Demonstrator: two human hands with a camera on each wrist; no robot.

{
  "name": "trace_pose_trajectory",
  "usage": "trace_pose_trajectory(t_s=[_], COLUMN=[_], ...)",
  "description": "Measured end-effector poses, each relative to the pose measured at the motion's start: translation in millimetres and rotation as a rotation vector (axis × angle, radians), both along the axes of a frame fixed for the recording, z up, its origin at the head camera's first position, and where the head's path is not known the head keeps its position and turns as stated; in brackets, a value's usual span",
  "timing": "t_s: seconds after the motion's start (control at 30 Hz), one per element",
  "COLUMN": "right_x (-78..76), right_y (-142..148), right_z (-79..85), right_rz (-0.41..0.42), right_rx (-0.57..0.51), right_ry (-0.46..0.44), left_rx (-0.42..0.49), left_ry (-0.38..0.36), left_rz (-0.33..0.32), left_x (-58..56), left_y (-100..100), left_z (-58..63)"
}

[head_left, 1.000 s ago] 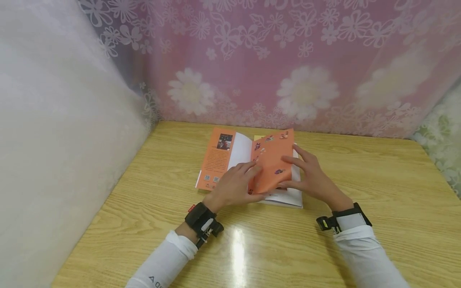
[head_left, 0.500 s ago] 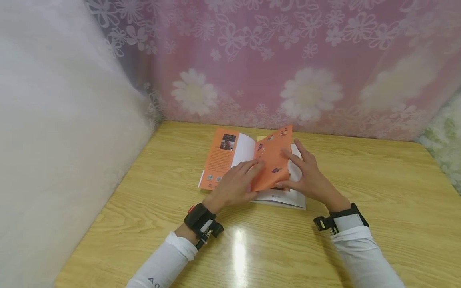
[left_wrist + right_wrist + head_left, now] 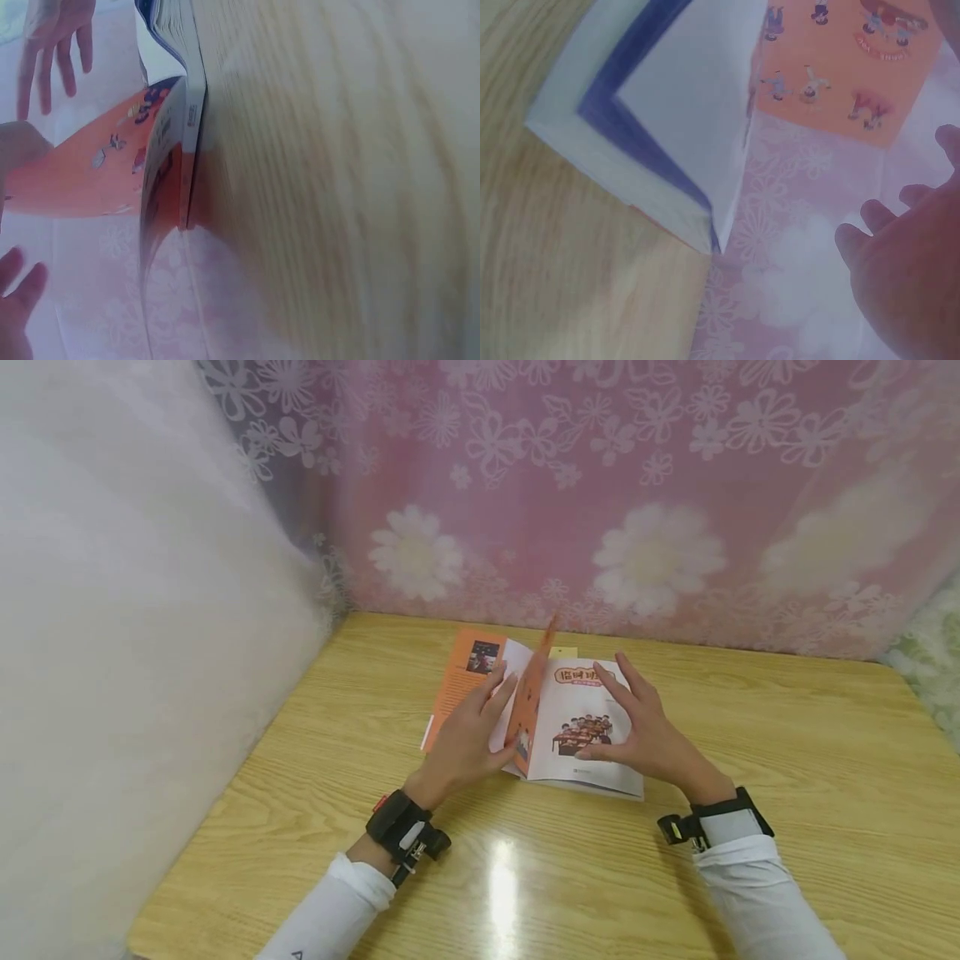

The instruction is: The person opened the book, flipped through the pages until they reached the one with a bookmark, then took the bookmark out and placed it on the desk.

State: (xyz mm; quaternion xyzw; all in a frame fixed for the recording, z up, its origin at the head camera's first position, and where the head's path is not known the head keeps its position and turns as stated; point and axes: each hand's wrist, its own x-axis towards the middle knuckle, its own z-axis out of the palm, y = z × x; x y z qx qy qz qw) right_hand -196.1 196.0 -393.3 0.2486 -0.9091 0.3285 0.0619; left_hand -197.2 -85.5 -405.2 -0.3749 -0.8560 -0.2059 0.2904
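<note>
A paperback book (image 3: 551, 702) lies spread on the table, its white title page bearing a red title and a drawing of children at desks. One orange leaf (image 3: 534, 689) with small printed figures stands nearly upright between the left side and this page. To the left lies an orange flap (image 3: 450, 693) with a photo and text. My left hand (image 3: 463, 739) is beside the raised leaf, fingers extended, thumb close to its lower part. Over the title page's right side is my right hand (image 3: 651, 739), fingers spread and thumb apart. The right wrist view shows its fingers (image 3: 877, 217) away from the pages.
The wooden table (image 3: 787, 735) extends around the book. A pink floral curtain (image 3: 525, 527) hangs along its back edge, and a white sheet (image 3: 150, 610) stands at the left. A small yellow piece (image 3: 564, 652) shows behind the book's top edge.
The orange leaf has swung leftward to nearly upright, uncovering the title page. My left hand has shifted left with its fingers straighter. My right hand no longer reaches the leaf's edge.
</note>
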Motion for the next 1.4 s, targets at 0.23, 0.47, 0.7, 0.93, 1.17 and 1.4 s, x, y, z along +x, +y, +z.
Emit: trace_pose_trajectory(t_s=[0.23,0.47,0.7,0.93,1.17,1.4], right_x=[0.4,0.3,1.3,3.9,5.2,6.9], right_y=[5,13,21,26,34,38], right_z=[-6.0,-12.0,-14.8,-17.7,-20.9,-27.0], right_rz=[-0.005,-0.037,-0.05,-0.042,-0.036,-0.02], right_rx=[0.015,0.051,0.092,0.136,0.166,0.184], right_ry=[-0.04,-0.064,-0.082,-0.118,-0.154,-0.216], left_rx=[0.002,-0.191,-0.305,-0.333,-0.314,-0.331], left_ry=[0.131,0.22,0.09,-0.172,-0.385,-0.545], left_rz=[0.073,0.208,0.228,0.061,0.097,0.161], left_x=[-1.7,0.2,2.8,0.1,-2.6,-3.8], left_y=[-18,-24,-27,-29,-27,-27], left_z=[1.2,2.3,-3.5,-13.5,-17.6,-22.5])
